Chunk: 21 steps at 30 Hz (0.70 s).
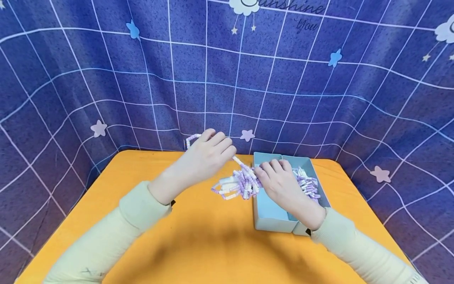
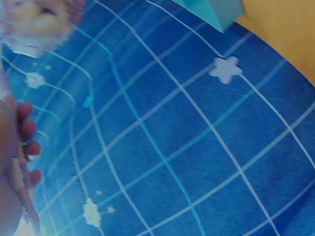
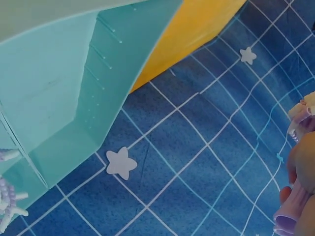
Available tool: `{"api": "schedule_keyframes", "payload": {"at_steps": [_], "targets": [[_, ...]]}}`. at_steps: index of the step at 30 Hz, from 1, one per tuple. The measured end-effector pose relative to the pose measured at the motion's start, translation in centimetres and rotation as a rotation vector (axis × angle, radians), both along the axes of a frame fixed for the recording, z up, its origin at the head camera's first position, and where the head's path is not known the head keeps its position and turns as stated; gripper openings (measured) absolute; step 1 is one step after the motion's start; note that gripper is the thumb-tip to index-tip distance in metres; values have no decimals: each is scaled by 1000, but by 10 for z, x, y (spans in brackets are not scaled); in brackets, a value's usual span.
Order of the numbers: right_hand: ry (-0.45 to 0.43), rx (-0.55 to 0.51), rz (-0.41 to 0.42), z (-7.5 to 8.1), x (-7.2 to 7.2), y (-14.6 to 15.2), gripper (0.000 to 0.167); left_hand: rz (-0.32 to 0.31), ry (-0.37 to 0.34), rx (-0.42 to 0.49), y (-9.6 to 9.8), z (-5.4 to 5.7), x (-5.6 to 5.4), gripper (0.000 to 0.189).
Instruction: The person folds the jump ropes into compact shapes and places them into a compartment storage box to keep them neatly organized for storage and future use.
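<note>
My left hand (image 1: 209, 156) pinches a thin purple-and-white beaded strand (image 1: 193, 137), whose end loops out beyond the fingers. From under this hand the strand runs down to a bundle of similar strands (image 1: 245, 183). The right hand (image 1: 281, 183) grips that bundle at its right side, over the box, and the loose loops hang out to the left. In the left wrist view the left hand's fingers (image 2: 27, 128) curl at the left edge. A lilac tube-like piece (image 3: 288, 216) shows under the right hand in the right wrist view.
A light blue divided box (image 1: 273, 225) stands on the orange-covered table (image 1: 198, 236), on the right side. More purple-and-white strands (image 1: 308, 185) lie in its right compartment. Behind the table hangs a blue grid-patterned curtain (image 1: 191, 94) with stars.
</note>
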State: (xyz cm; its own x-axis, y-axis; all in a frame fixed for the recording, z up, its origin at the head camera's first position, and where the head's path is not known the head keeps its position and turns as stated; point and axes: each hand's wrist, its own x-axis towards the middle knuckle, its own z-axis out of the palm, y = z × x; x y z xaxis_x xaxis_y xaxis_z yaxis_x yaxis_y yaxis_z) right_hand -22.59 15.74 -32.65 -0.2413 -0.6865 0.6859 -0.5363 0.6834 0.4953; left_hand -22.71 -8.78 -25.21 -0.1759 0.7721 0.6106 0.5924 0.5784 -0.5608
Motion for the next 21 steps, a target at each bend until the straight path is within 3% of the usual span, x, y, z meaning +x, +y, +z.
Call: {"api": "schedule_keyframes", "payload": {"at_steps": [5, 12, 17, 21], "targets": [[-66, 2, 30, 0, 4, 1, 28, -60, 4, -19, -7, -6, -16, 22], [-187, -84, 51, 8, 10, -1, 11, -86, -57, -1, -25, -22, -43, 17], [-243, -157, 49, 10, 10, -3, 8, -101, -104, 15, -30, -38, -51, 14], [-216, -208, 109, 9, 7, -2, 10, -92, -103, 32, -30, -53, -53, 13]]}}
